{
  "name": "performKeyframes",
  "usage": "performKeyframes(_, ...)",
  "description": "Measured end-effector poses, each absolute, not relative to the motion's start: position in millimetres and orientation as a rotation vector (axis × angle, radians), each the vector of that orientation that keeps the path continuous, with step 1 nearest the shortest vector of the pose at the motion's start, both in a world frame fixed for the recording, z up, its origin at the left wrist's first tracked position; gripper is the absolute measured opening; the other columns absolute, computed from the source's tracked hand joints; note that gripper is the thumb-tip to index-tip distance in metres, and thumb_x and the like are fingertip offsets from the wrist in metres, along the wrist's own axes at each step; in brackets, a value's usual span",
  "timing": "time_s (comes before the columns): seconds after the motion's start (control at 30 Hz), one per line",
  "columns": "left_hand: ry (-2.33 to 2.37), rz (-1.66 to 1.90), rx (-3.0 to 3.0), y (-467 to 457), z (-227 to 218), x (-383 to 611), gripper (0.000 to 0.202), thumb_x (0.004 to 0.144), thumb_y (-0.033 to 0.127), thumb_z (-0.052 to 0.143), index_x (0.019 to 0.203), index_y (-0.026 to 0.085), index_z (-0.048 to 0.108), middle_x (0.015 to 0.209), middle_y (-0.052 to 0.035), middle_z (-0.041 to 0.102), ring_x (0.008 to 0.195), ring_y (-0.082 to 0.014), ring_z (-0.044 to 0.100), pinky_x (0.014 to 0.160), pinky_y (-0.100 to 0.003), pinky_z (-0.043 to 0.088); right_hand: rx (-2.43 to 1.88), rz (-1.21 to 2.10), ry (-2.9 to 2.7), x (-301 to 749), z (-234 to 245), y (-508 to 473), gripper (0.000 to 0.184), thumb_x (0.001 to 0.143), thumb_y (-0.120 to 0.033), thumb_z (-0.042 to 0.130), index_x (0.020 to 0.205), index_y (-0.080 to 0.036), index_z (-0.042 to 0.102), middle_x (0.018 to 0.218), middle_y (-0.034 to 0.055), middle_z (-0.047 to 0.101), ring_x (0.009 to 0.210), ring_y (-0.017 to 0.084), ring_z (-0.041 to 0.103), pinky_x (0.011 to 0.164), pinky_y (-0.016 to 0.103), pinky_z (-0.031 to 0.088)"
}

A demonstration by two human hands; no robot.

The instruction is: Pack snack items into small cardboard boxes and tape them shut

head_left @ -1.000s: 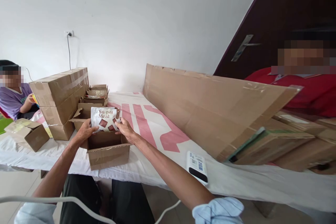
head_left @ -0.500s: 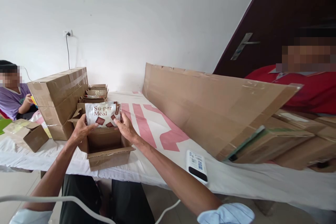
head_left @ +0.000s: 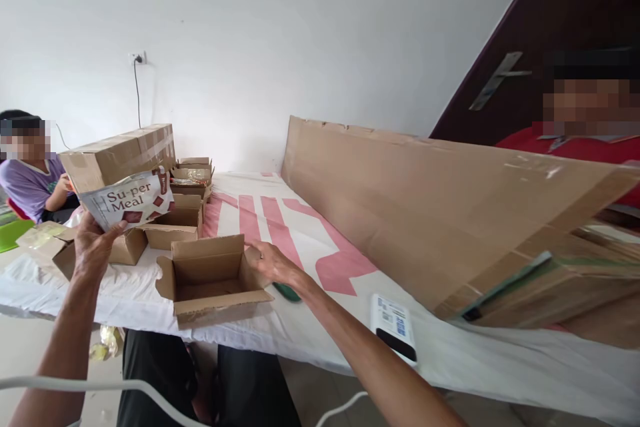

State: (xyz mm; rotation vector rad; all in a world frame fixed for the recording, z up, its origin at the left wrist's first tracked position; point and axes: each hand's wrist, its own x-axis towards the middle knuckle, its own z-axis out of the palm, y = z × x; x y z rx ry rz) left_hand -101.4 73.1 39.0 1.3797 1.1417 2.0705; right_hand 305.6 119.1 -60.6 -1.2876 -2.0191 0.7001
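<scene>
Left hand [head_left: 93, 250]: fingers pinching lower edge of Su-per Meal pouch [head_left: 131, 199], raised left of open carton [head_left: 220, 305] on worktop [head_left: 325, 330]. Right hand [head_left: 271, 262] at carton's right side; cannot tell whether fingers grip.

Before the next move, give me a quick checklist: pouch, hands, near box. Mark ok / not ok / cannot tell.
1. Pouch in left hand: ok.
2. Pouch print readable: ok, "Su-per Meal" faces the camera.
3. Near box open on top: ok.
4. Right hand at near box's right end: ok.
5. Right hand's grip firm: cannot tell.
6. Nothing stray beside near box: not ok, partly covered dark green item lies to its right.
</scene>
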Motion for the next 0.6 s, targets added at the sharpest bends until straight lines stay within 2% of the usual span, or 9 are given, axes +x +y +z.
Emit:
performKeyframes(0.13,1.244,2.101,1.344,73,25,-118,0.07,0.053,0.034,0.103,0.115,0.021,0.072,0.113,-0.006,0.082,0.097,-0.0253,0.078,0.088,-0.036,0.066,-1.275,0.844,-1.978,321,-63,98,0.062,0.078,-0.014,0.066,0.139,-0.019,0.075,0.143,0.0122,0.076,0.133,0.034,0.07,0.114,0.045,0.054)
performKeyframes(0.23,1.312,2.071,1.329,74,13,-118,0.071,0.052,0.035,0.102,0.115,0.019,0.072,0.11,-0.0058,0.082,0.095,-0.0251,0.077,0.088,-0.037,0.065,-1.307,0.846,-1.918,329,-70,87,0.061,0.08,-0.019,0.069,0.14,-0.018,0.074,0.144,0.015,0.074,0.134,0.035,0.069,0.114,0.046,0.055)
performKeyframes(0.37,1.346,2.029,1.332,78,-5,-114,0.067,0.052,0.037,0.101,0.11,0.018,0.072,0.106,-0.0063,0.083,0.095,-0.026,0.077,0.089,-0.04,0.065,-1.334,0.87,-1.83,336,-74,87,0.06,0.086,-0.044,0.078,0.14,-0.02,0.072,0.143,0.0166,0.073,0.127,0.034,0.072,0.107,0.047,0.059)
performKeyframes(0.47,1.365,1.978,1.326,81,-20,-118,0.066,0.05,0.036,0.101,0.106,0.018,0.071,0.102,-0.0057,0.083,0.092,-0.0265,0.077,0.086,-0.04,0.066,-1.323,0.946,-1.731,343,-70,94,0.062,0.087,-0.062,0.076,0.132,-0.019,0.075,0.126,0.0152,0.08,0.11,0.03,0.077,0.097,0.042,0.062)
performKeyframes(0.6,1.363,1.903,1.291,81,-42,-127,0.065,0.048,0.034,0.101,0.102,0.019,0.069,0.096,-0.0041,0.083,0.087,-0.026,0.078,0.083,-0.041,0.066,-1.353,1.118,-1.521,355,-72,104,0.065,0.088,-0.074,0.069,0.121,-0.018,0.077,0.099,0.0118,0.081,0.086,0.025,0.078,0.076,0.035,0.062)
